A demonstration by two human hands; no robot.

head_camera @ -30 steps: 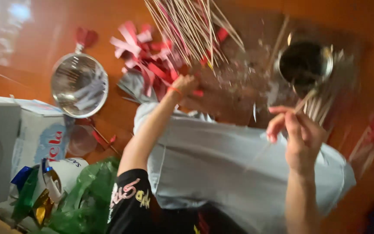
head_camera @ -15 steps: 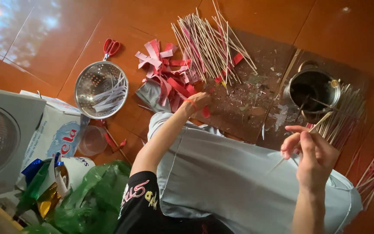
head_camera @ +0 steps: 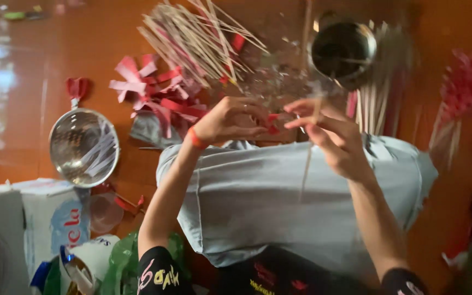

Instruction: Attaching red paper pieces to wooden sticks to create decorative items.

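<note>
My left hand (head_camera: 230, 121) and my right hand (head_camera: 331, 136) meet above a pale blue cloth (head_camera: 279, 202) over my lap. The right hand pinches a thin bamboo stick (head_camera: 307, 158) that points down toward me. The left hand's fingertips grip a small red paper strip (head_camera: 272, 124) at the stick's upper end. A heap of bamboo sticks (head_camera: 198, 38) lies on the brown floor beyond the hands. Red paper strips (head_camera: 154, 98) lie scattered left of the hands. A dark metal pot (head_camera: 342, 52) stands just beyond the right hand.
A metal strainer (head_camera: 83, 146) holding white strips lies at the left. More sticks (head_camera: 378, 104) lie by the pot. Finished red-tipped pieces (head_camera: 468, 87) lie at the right. A white carton (head_camera: 50, 224), a clear cup (head_camera: 104, 213) and a green bag (head_camera: 121, 262) crowd the lower left.
My left hand has drawn back from the red strips with one strip. Both hands have come together over the cloth, the strip now at the stick's end.
</note>
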